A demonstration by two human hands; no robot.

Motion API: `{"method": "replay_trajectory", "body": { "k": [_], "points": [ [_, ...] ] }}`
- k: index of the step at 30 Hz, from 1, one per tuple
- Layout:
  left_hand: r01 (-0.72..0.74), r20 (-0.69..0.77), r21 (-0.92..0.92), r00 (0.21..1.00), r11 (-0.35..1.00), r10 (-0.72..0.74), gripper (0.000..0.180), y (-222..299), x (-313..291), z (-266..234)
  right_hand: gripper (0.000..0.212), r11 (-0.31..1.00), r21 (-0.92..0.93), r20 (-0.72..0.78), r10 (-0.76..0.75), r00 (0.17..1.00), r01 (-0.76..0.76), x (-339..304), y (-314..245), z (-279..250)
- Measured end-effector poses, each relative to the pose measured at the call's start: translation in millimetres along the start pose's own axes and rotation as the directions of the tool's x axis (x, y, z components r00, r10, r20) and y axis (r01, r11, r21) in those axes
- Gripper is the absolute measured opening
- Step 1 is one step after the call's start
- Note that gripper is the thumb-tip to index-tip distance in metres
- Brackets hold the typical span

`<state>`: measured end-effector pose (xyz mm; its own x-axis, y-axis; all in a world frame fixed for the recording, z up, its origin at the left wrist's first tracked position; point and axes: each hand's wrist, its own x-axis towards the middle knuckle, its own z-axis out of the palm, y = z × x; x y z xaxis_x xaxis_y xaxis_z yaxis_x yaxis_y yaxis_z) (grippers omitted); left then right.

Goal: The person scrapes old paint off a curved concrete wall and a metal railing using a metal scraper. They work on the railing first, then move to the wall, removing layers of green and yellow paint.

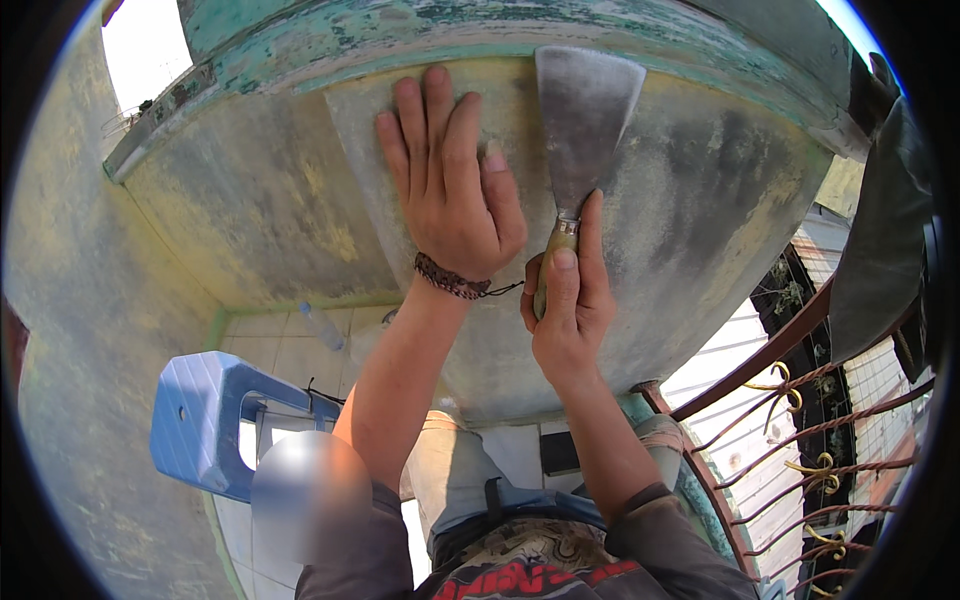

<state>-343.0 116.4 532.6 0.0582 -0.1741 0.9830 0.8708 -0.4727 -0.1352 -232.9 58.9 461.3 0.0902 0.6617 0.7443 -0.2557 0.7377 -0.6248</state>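
My right hand (572, 290) is closed round the handle of a putty knife (590, 120), its index finger stretched along the neck of the tool. The broad, worn metal blade points up, and its edge reaches the green ledge (440, 45) where that meets the wall. To the left of the blade, my left hand (450, 180) lies flat on the stained grey-yellow wall (690, 210), fingers spread and holding nothing. A dark braided bracelet (450, 277) circles that wrist. Paint on the ledge is worn and patchy.
A blue plastic stool (205, 425) stands on the tiled floor to my left, near a clear bottle (322, 326) lying by the wall. At right runs a rusty metal railing (750, 365) with twisted bars, and a dark cloth (880, 240) hangs over it.
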Motion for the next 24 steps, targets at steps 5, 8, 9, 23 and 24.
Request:
{"method": "replay_trajectory", "body": {
  "k": [5,8,9,23,24],
  "points": [
    [-0.009,-0.039,-0.063,0.999,0.998,0.007,0.038,-4.1,-1.7,0.6,0.056,0.999,0.043,-0.064,-0.005,0.998,0.008,1.6,11.2,16.1],
    [-0.002,-0.037,-0.076,0.999,0.997,-0.001,0.038,-4.7,-1.6,-0.3,0.057,0.999,0.035,-0.044,-0.002,0.999,0.003,2.6,9.8,8.1],
    [0.001,-0.033,-0.074,0.999,0.997,-0.003,0.037,-4.9,-2.3,-0.5,0.057,1.000,-0.007,-0.031,0.012,0.999,-0.012,5.1,8.1,-4.0],
    [-0.002,-0.058,-0.110,0.998,0.994,-0.005,0.037,-2.4,-1.0,-3.6,0.056,0.983,0.174,0.001,0.064,0.998,-0.064,-4.1,-17.2,2.7],
    [0.004,-0.054,-0.109,0.998,0.994,-0.010,0.037,-1.6,-1.0,-4.1,0.056,0.983,0.169,0.010,0.065,0.998,-0.065,-3.8,-18.9,-0.8]
  ]
}}
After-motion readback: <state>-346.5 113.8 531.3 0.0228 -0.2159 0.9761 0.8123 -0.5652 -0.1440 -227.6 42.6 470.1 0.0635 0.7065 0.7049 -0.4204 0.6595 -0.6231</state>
